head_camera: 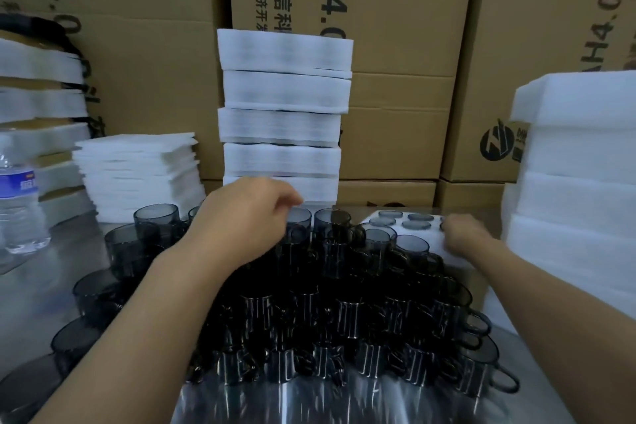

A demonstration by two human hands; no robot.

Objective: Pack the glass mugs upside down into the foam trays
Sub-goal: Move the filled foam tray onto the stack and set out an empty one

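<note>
Smoke-grey glass mugs [344, 320], handled, are massed in close rows on a metal table [540, 389]. Which end is up cannot be told on the loose stock.

- Foam tray [435, 246]: white, laid flat at the right rear edge of the mug mass. Several mugs are seated in its wells, and only their round grey ends are exposed.
- Left hand [247, 217]: held above the back rows, fingers curled downward over a mug. Whether that mug is grasped cannot be told.
- Right hand [464, 234]: placed over the near corner of the foam tray and blurred, so its grip cannot be told.
- Stacked foam trays [282, 120]: a tall white column set directly behind the mugs.
- Foam sheets [137, 172]: a lower pile of thin white sheets, at left rear.
- Foam blocks [578, 182]: thick white stack, at the right edge.
- Water bottle [20, 203]: clear with a blue label, upright at far left.
- Cardboard boxes [395, 45]: brown with black print, walled up behind everything.
</note>
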